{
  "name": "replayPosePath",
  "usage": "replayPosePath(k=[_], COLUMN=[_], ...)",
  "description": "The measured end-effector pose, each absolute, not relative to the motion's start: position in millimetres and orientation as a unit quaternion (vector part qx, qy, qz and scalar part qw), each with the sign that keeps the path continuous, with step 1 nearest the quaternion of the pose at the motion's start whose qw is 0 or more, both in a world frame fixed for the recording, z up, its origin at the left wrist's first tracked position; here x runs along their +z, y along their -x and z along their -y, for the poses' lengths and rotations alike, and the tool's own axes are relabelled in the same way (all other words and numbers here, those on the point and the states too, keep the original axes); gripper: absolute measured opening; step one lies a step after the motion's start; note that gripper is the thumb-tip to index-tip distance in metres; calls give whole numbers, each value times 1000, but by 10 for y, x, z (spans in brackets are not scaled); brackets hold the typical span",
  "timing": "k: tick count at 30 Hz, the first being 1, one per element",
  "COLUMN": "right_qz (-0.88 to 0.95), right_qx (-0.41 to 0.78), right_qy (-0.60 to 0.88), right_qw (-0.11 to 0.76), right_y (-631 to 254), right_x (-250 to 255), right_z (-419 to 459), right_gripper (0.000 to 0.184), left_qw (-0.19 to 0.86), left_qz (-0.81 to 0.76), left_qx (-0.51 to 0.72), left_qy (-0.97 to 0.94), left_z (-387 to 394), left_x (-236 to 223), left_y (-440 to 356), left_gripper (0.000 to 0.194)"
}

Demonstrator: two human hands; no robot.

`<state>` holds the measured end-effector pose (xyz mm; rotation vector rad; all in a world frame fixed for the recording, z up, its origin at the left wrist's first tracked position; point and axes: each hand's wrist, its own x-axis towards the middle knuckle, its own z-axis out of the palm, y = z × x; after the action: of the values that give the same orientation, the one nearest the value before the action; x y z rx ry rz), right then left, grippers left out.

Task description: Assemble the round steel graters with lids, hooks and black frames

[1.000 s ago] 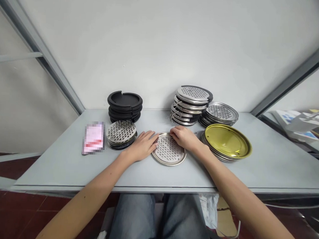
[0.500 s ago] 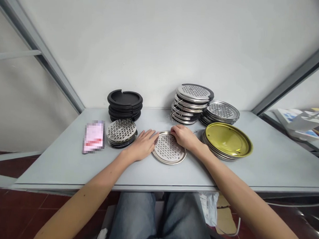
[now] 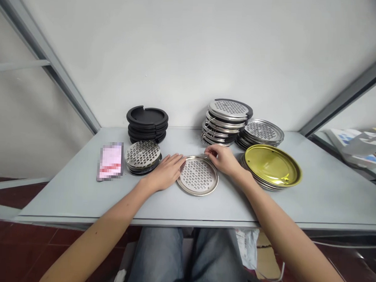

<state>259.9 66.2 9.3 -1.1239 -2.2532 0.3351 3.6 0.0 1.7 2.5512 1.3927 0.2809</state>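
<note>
1. Well left of the round silver metal plate with a perforated centre [image 3: 197,177], a flat pink rectangular item [image 3: 111,159] is lying; pixelation is hiding its print.
2. Left of the plate and behind it, a stack of notched black round dishes [image 3: 147,120] is standing. Nearer the plate's left side, a stack of silver perforated metal discs [image 3: 142,154] is covering a little of its base.
3. At the plate's left rim, the left hand [image 3: 166,172] is resting with its fingers extended flat, clasping nothing; its fingertips are touching the rim and hiding part of it.
4. At the plate's back-right rim, the right hand [image 3: 223,159] is bending its thumb and forefinger close together. I cannot tell whether they are pinching something small.
5. Behind the plate to the right, a tall stack of silver plates with black edging [image 3: 229,110] is partly hiding a lower stack of silver perforated plates [image 3: 264,131].
6. Right of the plate, a shiny yellow-gold round metal plate [image 3: 272,164] is topping a pile whose lower layers are barely showing.
</note>
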Motion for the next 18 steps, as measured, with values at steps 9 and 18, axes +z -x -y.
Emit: replayPosePath(k=[9,18], right_qz=[865,873], right_qx=[170,180], right_qy=[399,382], right_qw=[251,246], right_y=[-2548,-2503], right_x=[60,84], right_z=[-669,-638], right_gripper=[12,18], left_qw=[108,126], left_qz=[-469,-472], left_qx=[100,103], left_qy=[-871,-867], left_z=[-15,-33], left_x=[-14,12], left_y=[-32,-13], left_gripper=[53,53])
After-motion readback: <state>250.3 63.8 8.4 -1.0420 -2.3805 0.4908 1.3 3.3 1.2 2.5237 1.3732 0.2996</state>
